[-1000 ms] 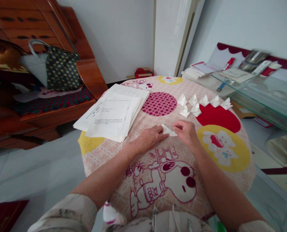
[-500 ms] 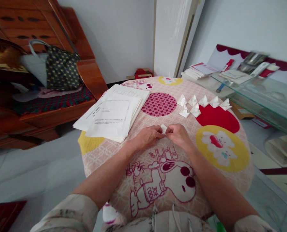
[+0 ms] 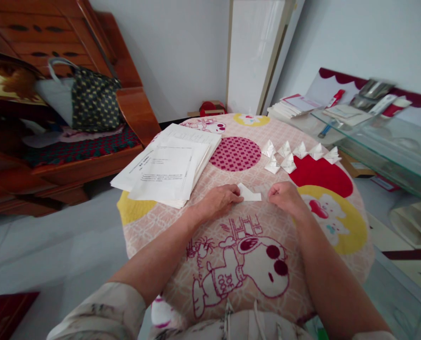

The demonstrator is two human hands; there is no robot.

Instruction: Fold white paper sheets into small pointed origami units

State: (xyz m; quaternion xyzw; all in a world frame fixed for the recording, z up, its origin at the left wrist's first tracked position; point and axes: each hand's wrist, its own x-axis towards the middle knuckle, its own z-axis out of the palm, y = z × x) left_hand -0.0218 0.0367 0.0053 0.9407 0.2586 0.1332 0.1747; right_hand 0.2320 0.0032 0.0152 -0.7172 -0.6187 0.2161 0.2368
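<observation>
A small piece of folded white paper (image 3: 250, 195) lies at the middle of the patterned tablecloth (image 3: 210, 236), its top pointed and a flat strip reaching right. The fingers of my left hand (image 3: 222, 200) are closed on its left end and hide part of it. Just right of the paper, a short gap away, is my right hand (image 3: 284, 197), fingers curled together with nothing visible in them. Beyond it stand several folded white paper pieces (image 3: 287, 163) with pointed tops, grouped near the red patch.
A stack of printed sheets (image 3: 166, 165) lies on the table's left side. To the right is a glass shelf (image 3: 376, 137) with small items on it. A wooden bench (image 3: 86, 156) with a dark patterned bag (image 3: 93, 101) stands at the left.
My right hand has let go of the paper and moved right. More of the paper now shows, with its strip opened out to the right. My left hand stays in place.
</observation>
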